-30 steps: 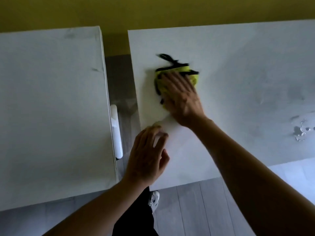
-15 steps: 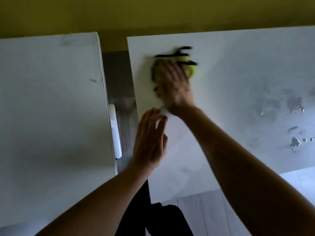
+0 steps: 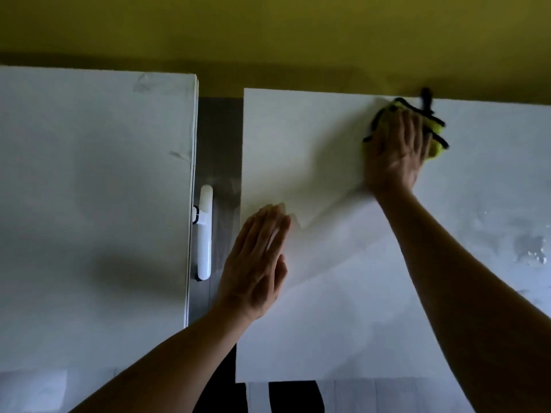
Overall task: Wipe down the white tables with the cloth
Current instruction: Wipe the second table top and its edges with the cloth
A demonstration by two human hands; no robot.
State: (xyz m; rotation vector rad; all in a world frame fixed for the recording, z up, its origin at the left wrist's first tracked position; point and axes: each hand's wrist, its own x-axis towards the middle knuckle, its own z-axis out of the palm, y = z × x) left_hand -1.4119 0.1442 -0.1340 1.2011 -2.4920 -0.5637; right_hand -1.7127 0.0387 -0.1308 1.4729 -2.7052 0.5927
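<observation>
At the far edge of the right-hand white table point(image 3: 343, 278), up against the yellow wall point(image 3: 268, 31), the right hand point(image 3: 396, 150) is flat on the cloth point(image 3: 436, 144), fingers spread and pressing it down onto the tabletop rather than curling round it. Only the head view to go on here, and it shows the cloth bunched under the palm: bright yellow-green with a black trim, one black loop point(image 3: 427, 98) poking out past the table's back edge. It reads as soft, light and floppy, the sort of thing that crumples and slides easily, so a flat palm on top looks the sensible hold, with pressure spread to keep it from rolling up. The left hand point(image 3: 256, 263) lies near that table's left edge, fingers straight and together, holding nothing, apparently bracing. Over to the right there are wet patches and droplets point(image 3: 533, 254) on the surface, so I'd judge that stretch not yet done. Across the gap sits the left white table point(image 3: 89, 204), smudged here and there, with a white handle point(image 3: 205, 234) at its side.
</observation>
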